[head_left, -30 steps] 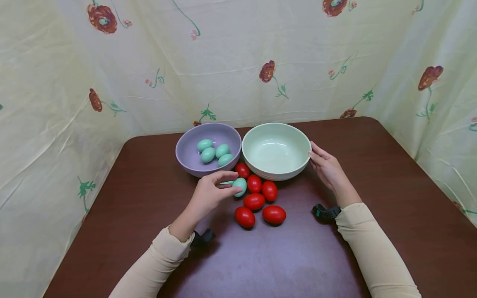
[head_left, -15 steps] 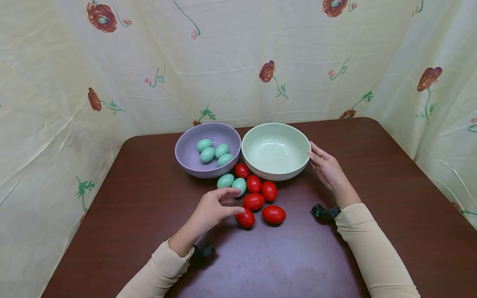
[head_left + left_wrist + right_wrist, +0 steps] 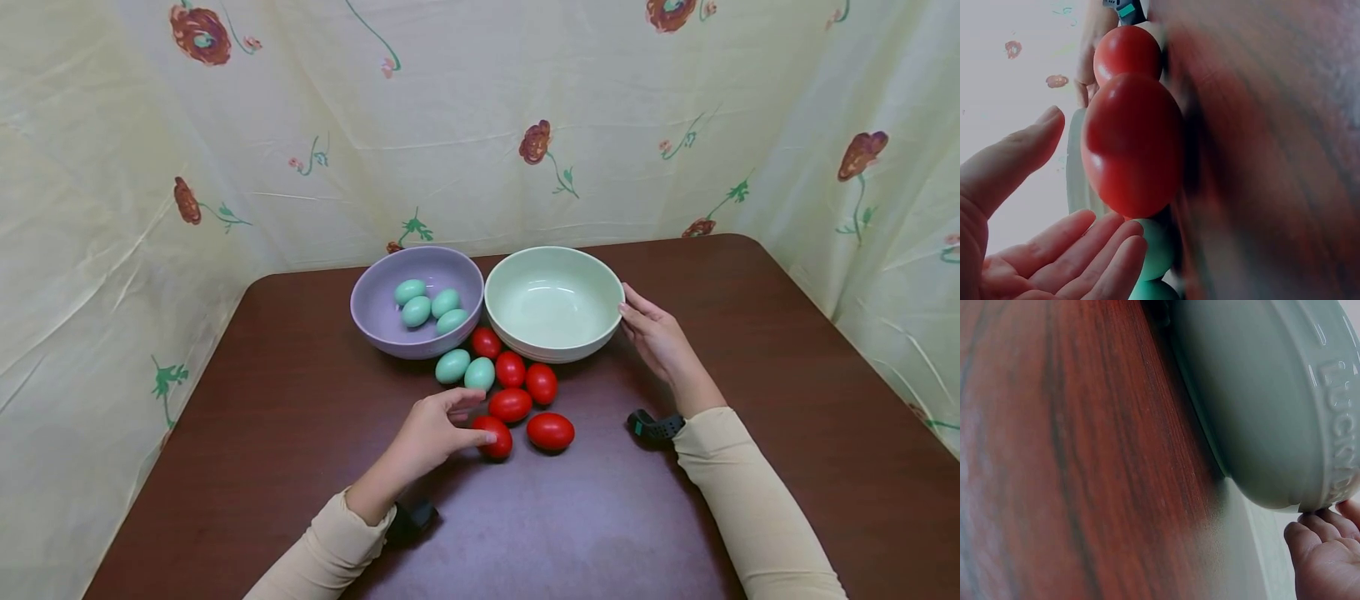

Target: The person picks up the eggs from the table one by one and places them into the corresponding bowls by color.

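Note:
My left hand (image 3: pixel 431 433) reaches around a glossy red egg (image 3: pixel 501 442), with the thumb at its near side and the fingers beyond it. In the left wrist view a gap shows between the thumb and this red egg (image 3: pixel 1132 150), and the fingers are extended. My right hand (image 3: pixel 660 342) rests its fingertips against the outer right side of a pale green bowl (image 3: pixel 555 329). Raised lettering on that bowl (image 3: pixel 1260 406) shows in the right wrist view, with the fingertips (image 3: pixel 1304 534) touching its wall.
Left of the green bowl stands a purple bowl (image 3: pixel 375 312) holding several mint-green eggs (image 3: pixel 416 311). Two more mint eggs (image 3: pixel 452 367) lie before it, beside several red eggs (image 3: pixel 511 406). All stand on a dark brown table (image 3: pixel 315 375), with a floral curtain (image 3: pixel 450 125) behind.
My left hand has left the mint egg on the table and moved toward the near red egg, now around it. The right hand stays at the green bowl.

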`<state>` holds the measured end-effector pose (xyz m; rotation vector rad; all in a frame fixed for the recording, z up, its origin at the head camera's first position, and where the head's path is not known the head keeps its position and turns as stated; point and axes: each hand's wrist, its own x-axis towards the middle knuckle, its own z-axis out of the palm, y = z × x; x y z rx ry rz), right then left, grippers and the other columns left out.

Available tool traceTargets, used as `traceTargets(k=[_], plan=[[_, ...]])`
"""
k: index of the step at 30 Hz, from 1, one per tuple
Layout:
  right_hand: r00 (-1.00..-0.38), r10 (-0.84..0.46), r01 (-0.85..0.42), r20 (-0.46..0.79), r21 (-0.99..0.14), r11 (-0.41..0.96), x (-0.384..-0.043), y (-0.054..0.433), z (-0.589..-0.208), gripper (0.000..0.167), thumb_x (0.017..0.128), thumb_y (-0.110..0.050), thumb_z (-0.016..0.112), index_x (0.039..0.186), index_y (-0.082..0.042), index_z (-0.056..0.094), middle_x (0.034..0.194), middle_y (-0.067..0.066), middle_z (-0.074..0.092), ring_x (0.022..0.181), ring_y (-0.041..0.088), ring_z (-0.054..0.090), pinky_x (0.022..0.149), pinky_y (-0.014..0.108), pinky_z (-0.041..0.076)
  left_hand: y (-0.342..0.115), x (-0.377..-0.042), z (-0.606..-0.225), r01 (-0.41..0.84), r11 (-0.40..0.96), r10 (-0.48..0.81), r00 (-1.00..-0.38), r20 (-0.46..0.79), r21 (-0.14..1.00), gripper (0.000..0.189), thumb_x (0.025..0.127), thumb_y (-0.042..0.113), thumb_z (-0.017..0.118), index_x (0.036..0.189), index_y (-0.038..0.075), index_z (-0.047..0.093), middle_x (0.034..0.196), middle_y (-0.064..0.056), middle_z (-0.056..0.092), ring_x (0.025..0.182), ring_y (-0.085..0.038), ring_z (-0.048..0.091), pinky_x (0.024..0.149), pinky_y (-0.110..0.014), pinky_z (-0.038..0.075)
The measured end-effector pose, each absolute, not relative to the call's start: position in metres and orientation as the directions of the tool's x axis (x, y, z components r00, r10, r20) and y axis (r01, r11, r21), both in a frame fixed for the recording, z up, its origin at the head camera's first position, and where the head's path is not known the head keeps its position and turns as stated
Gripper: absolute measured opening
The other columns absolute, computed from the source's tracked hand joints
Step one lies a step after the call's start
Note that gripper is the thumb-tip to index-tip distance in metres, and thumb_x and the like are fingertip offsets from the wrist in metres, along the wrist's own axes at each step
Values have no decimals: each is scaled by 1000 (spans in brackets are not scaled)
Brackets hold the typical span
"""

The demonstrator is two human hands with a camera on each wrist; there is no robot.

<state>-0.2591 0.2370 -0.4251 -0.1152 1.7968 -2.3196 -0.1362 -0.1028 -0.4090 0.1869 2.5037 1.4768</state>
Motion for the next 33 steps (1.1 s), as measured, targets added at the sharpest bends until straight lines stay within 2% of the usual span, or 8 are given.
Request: traceTargets(k=[16,25,33], plan=[[-975,-211,123,-71,-961,-246,-259,238,-424,68,104,-17,50,158,-5,10,167,5,3,155,18,6,124,33,10,-101,-136,-415,26,494,278,-952,-130,869,49,76,13,86,121,2,68,121,-14,71,107,-29,71,91,-39,58],[-976,-205,131,-78,-957,-258,-259,237,-422,68,104,-18,50,158,-5,11,167,4,3,155,17,6,124,32,10,-102,-136,-412,38,593,271,-950,-155,805,47,76,20,86,118,7,71,116,-8,73,109,-27,68,94,-42,55],[-976,-205,127,-73,-957,-262,-259,238,-424,69,103,-17,52,157,-4,11,167,5,4,155,19,7,124,34,10,-102,-135,-411,26,598,275,-946,-174,801,43,76,21,86,115,9,73,111,-6,74,103,-22,67,88,-36,55]])
